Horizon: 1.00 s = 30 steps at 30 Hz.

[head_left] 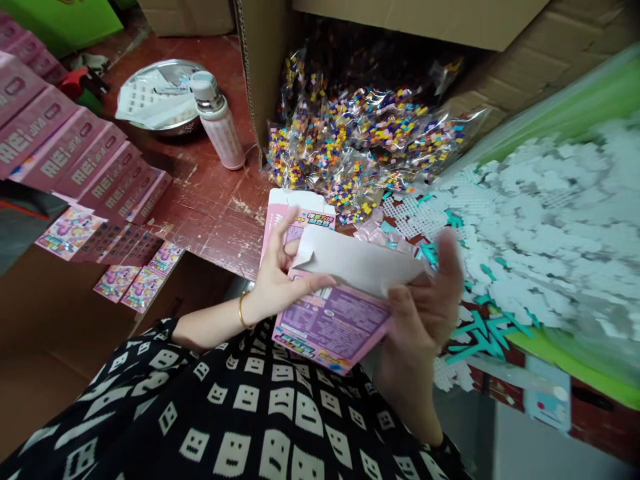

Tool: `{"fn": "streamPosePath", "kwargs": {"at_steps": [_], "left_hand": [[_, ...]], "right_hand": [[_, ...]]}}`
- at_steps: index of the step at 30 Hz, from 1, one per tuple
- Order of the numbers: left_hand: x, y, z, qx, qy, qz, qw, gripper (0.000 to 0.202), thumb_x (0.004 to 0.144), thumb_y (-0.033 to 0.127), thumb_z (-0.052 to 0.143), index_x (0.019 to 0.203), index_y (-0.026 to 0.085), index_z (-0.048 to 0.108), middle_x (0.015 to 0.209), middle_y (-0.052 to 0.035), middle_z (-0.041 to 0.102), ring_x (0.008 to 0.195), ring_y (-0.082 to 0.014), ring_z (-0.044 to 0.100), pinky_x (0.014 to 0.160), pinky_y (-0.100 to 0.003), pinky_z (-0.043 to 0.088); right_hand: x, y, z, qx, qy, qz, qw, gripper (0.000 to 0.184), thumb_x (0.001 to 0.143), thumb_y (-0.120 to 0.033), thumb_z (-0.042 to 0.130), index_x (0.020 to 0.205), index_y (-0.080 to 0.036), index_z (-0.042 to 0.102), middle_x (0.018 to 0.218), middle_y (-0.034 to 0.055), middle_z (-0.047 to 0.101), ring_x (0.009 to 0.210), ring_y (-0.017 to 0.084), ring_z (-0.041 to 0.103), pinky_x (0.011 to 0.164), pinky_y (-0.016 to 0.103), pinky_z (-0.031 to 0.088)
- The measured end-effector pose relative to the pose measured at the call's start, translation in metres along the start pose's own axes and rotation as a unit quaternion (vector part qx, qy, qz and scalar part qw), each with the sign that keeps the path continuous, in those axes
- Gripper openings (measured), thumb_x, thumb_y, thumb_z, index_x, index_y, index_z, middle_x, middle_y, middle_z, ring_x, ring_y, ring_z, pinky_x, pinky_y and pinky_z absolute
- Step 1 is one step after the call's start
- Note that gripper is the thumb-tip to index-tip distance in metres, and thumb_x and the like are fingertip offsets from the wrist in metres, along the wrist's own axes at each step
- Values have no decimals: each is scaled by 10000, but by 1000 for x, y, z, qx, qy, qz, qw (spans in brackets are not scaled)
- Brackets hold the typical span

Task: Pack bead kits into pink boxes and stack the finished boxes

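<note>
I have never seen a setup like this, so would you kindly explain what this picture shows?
There is no machine, just a person wearing a head camera that looks forward and down. The left hand, with a bracelet, and the right hand, partly blurred, are both on a pink and purple box whose pale flap is open. A bottle and a metal basin stand on the red surface, with stacked pink boxes at the left. Ahead, clear bags of colourful pieces lie at a cardboard box; white pieces and teal pieces are to the right.
</note>
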<state>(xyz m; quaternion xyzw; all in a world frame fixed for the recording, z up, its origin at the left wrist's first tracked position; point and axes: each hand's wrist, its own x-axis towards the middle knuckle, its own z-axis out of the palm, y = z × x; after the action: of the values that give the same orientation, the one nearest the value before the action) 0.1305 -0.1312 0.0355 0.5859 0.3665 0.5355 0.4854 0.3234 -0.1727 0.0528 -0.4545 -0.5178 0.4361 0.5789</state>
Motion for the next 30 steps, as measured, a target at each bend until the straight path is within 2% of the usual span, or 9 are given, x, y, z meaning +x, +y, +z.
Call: {"fn": "streamPosePath", "kwargs": {"at_steps": [2,4,6,10,14,19,23,27,30], "left_hand": [[2,-5,0,-28,-24,-64,997,391,763,367,807,1045,191,600,971,-51,715,882,-186,707,838,-364,581],[2,-16,-4,-51,-50,-89,994,327,727,358,832,857,162,605,965,-69,718,926,-191,703,862,-365,568],[0,-26,-8,-71,-73,-97,990,358,688,362,857,774,155,577,976,-82,716,969,-201,697,881,-373,556],[-2,-30,-9,-56,-59,-134,988,303,791,381,767,822,163,559,936,-76,710,895,-173,688,843,-345,539],[0,-27,-1,-25,-16,-174,984,320,829,402,713,1016,174,588,882,-35,686,772,-145,635,724,-291,506],[4,-27,0,-51,-32,-271,961,352,895,488,597,771,162,551,667,16,561,577,-95,482,580,-253,405],[21,-11,-8,-59,-90,-271,957,320,859,464,662,859,152,590,708,17,573,606,-88,488,591,-239,388],[26,-1,-13,-12,-182,-235,955,343,853,472,665,787,136,640,625,29,553,563,-77,462,552,-222,371],[15,-8,-14,-4,-213,-186,959,314,894,443,624,807,143,659,749,-23,666,704,-123,612,684,-263,487]], "right_hand": [[8,23,-4,-10,-17,10,1000,308,874,-387,679,1176,-331,676,1106,40,732,984,246,696,861,438,567],[10,45,-8,8,-71,27,997,179,787,-447,770,870,-293,736,1004,31,760,936,241,714,862,439,565],[8,58,-9,38,-111,57,991,257,750,-524,781,787,-275,731,1039,45,761,997,259,711,900,463,549],[3,52,-8,29,-111,130,985,194,806,-457,747,911,-295,761,1160,40,734,1110,257,674,957,434,523],[7,42,-10,25,-80,232,969,303,765,-427,780,1034,-288,768,1137,43,741,1000,247,700,842,376,564],[9,42,-13,59,-54,299,951,333,682,-470,827,937,-260,792,972,47,769,745,197,692,652,324,562],[7,28,-17,40,-49,286,956,367,720,-488,803,1010,-266,783,961,54,771,737,197,695,631,316,567],[13,20,-24,43,-88,297,950,377,702,-467,822,1009,-250,790,1002,79,771,808,234,720,686,341,584],[16,30,-31,70,-137,302,941,361,704,-479,817,985,-253,798,1072,91,758,919,276,726,784,382,587]]}}
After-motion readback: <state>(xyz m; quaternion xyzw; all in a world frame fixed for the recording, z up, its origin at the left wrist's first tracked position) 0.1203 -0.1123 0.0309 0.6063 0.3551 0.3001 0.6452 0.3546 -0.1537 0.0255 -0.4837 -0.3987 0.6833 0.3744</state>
